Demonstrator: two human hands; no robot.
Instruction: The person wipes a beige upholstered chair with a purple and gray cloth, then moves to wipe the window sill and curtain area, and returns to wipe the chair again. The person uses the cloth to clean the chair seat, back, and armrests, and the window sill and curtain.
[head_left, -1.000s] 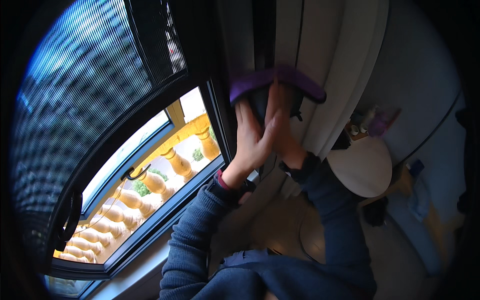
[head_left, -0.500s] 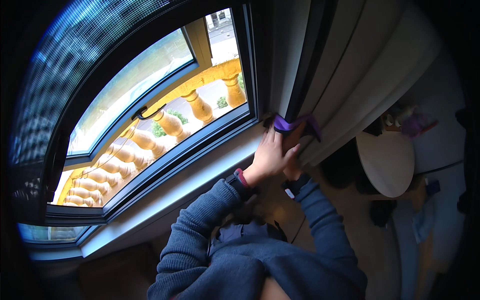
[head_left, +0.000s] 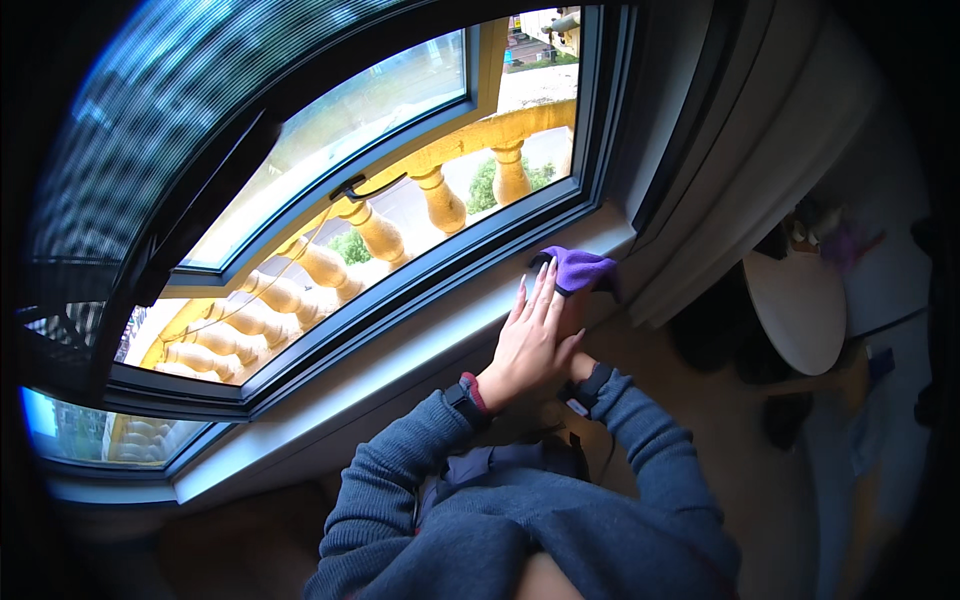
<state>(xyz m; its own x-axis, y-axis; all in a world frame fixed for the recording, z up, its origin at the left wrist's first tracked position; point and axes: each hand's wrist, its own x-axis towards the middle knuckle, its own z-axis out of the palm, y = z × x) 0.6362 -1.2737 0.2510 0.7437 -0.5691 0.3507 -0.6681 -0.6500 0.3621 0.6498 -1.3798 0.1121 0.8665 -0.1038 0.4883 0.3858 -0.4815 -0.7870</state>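
Observation:
A purple cloth [head_left: 585,268] with a dark edge lies bunched at the right end of the white windowsill [head_left: 470,297]. My left hand [head_left: 528,342] is flat with its fingers stretched forward, their tips against the near left edge of the cloth. Behind it, mostly hidden, my right hand [head_left: 580,362] reaches up to the same cloth, which covers its fingers. The two hands overlap near the wrists. A dark window frame [head_left: 400,292] runs along the far side of the sill.
An outward-opened window sash [head_left: 350,110] with a dark handle [head_left: 352,187] stands beyond the frame. Yellow balusters [head_left: 440,200] are outside. A pale curtain [head_left: 715,215] hangs on the right, near a rounded table [head_left: 795,310]. A dark screen panel [head_left: 150,150] curves at upper left.
My view has shifted, so the window sits farther right. Both hands and the cloth have come away from the corner by the curtain, back leftward along the sill.

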